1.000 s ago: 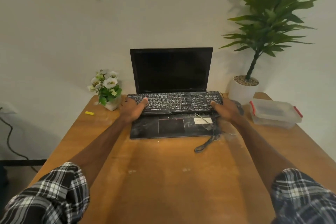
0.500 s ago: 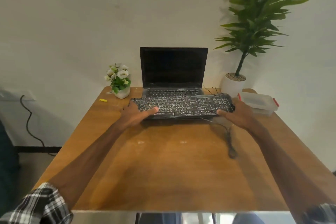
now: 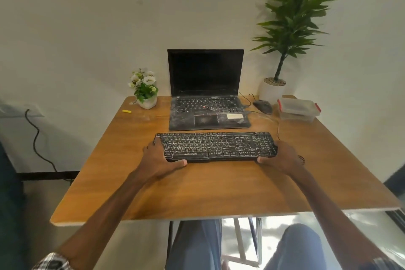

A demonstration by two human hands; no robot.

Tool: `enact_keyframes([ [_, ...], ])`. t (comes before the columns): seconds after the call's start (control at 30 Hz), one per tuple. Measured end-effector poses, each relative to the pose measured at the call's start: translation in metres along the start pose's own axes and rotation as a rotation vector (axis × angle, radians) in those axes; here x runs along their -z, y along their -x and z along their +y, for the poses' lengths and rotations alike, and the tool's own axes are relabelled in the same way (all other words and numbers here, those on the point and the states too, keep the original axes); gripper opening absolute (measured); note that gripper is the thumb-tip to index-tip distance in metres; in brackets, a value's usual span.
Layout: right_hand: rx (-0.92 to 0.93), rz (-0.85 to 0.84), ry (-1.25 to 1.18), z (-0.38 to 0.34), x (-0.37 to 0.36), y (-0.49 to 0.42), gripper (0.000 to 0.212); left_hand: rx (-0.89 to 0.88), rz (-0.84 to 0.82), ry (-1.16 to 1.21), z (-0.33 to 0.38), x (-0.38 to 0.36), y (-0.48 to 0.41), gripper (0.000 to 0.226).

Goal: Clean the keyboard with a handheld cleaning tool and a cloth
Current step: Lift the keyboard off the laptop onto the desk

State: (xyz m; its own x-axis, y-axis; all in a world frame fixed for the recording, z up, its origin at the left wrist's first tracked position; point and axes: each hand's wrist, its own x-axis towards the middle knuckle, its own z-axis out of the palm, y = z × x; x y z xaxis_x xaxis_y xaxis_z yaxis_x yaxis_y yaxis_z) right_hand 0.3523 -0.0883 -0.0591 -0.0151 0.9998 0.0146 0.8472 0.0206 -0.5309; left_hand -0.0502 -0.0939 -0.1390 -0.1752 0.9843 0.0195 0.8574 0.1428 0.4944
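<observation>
A wooden tabletop [image 3: 219, 193] fills the view, with a tall potted plant [image 3: 291, 17] at its far right corner and an open, dusty laptop [image 3: 206, 72] with a dark screen at the far middle. Just in front of the laptop lies the black keyboard [image 3: 215, 146], streaked with white dust, level and parallel to the near edge. The left grip [image 3: 156, 160] is clamped on its left end, thumb along the front edge; the right grip [image 3: 282, 156] is clamped on its right end likewise. A clear lidded container [image 3: 298, 108] sits far right, a small flower pot [image 3: 144, 91] far left, a mouse [image 3: 262, 105] beside the laptop, and a yellow piece [image 3: 126, 111] near the flowers.
</observation>
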Motion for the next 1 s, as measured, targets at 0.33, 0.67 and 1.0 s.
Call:
enact_keyframes([
  [0.33,-0.016,0.089,-0.005,0.005,-0.029,-0.008,0.051,0.042,0.066,-0.011,0.010,0.009,0.019,0.145],
  [0.67,0.002,0.065,-0.058,0.015,-0.025,-0.016,0.060,0.029,0.078,-0.070,0.030,0.001,0.030,0.146],
  [1.0,-0.104,0.179,-0.142,0.041,0.007,-0.053,0.062,-0.264,-0.028,0.024,0.151,-0.042,-0.002,0.111],
])
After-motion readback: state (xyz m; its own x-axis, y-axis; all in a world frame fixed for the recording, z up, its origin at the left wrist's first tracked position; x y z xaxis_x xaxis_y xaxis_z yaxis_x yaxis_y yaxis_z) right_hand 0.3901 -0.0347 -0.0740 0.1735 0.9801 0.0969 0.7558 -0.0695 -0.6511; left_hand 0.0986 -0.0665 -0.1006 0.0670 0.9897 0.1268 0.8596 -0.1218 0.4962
